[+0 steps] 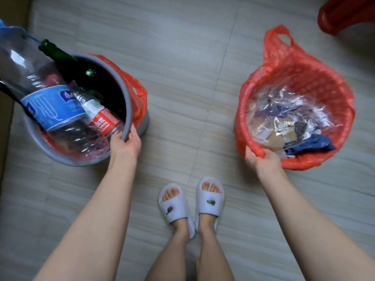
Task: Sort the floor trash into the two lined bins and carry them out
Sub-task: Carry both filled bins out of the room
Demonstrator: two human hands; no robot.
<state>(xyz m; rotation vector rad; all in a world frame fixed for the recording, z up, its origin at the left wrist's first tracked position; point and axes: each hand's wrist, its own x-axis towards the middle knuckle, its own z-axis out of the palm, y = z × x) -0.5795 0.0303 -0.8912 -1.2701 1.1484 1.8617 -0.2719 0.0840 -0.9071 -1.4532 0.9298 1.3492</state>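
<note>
A grey bin (129,110) with a red liner stands at the left. It holds a big clear bottle with a blue label (50,106), a smaller bottle with a red label (103,122) and a green glass bottle (67,59). My left hand (124,142) grips the near rim of this bin. At the right is a second bin (343,94) wrapped in a red plastic bag, filled with clear plastic wrap, paper scraps and a blue bag (310,145). My right hand (258,157) grips its near rim through the red liner.
My two feet in pale slippers (191,201) stand on the grey tiled floor between the bins. A red plastic object (349,13) sits at the top right corner. A brown edge runs along the far left.
</note>
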